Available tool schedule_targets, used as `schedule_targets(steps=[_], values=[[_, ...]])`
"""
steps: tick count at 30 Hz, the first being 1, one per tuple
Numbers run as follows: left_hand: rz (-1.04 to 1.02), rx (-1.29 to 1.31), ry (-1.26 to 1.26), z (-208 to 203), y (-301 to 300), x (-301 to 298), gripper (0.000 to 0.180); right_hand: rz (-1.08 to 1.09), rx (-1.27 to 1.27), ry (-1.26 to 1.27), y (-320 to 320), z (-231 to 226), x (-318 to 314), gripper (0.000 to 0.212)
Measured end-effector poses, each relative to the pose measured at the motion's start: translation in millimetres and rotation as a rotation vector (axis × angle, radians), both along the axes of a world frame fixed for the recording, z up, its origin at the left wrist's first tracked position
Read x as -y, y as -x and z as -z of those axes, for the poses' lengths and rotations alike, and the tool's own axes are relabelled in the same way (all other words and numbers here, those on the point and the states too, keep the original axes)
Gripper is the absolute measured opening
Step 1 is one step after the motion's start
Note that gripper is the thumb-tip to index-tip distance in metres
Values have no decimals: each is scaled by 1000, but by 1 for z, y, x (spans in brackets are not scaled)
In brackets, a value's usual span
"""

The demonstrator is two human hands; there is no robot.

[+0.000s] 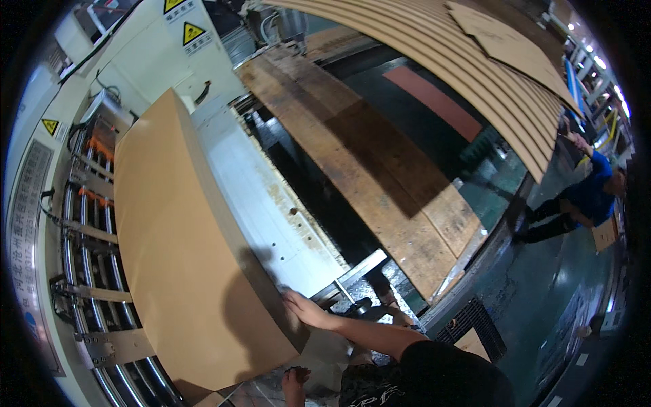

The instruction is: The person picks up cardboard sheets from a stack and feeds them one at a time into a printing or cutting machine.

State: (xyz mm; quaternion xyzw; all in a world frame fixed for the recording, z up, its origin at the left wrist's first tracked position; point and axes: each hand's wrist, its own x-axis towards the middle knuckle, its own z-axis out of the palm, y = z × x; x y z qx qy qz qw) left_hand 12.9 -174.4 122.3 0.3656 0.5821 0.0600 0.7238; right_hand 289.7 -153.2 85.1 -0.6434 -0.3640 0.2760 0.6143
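A tall stack of brown cardboard sheets [183, 251] lies on the roller bed at the left, its long side facing right. My right hand [306, 312] rests against that side close to the near corner, fingers stretched out and holding nothing. Below the near edge of the stack is my left hand [296, 378], just apart from the cardboard. Its fingers are dark and in shadow, so I cannot make out how they are bent. A pale metal plate [261, 210] runs along the right of the stack.
Metal rollers [102, 305] and a white machine housing [156, 47] border the stack. Worn wooden boards [380, 183] lie beyond the metal plate. Large corrugated sheets [434, 47] are piled at the upper right. A person in blue [588, 197] stands at the far right.
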Motion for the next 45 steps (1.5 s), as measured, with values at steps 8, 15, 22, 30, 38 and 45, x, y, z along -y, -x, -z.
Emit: schedule_targets(steps=[8,15,22,30,38,45], values=[[119,35,21,5,-32,28,21,158,-508,644,3,14,301,29],[332,-72,-50,-64,-140,76,24,430,-613,729,-39,68,389,29],[939,116,-156,-97,-269,173,29,647,-871,464,-36,25,487,30],[1480,341,-96,-101,-366,280,27,1471,-1004,279,67,-12,649,26],[1609,292,-134,-89,-460,393,19,1746,-1145,270,263,-33,655,28],[1476,739,-888,-118,-596,456,24,1778,-1209,193,215,-51,710,29]])
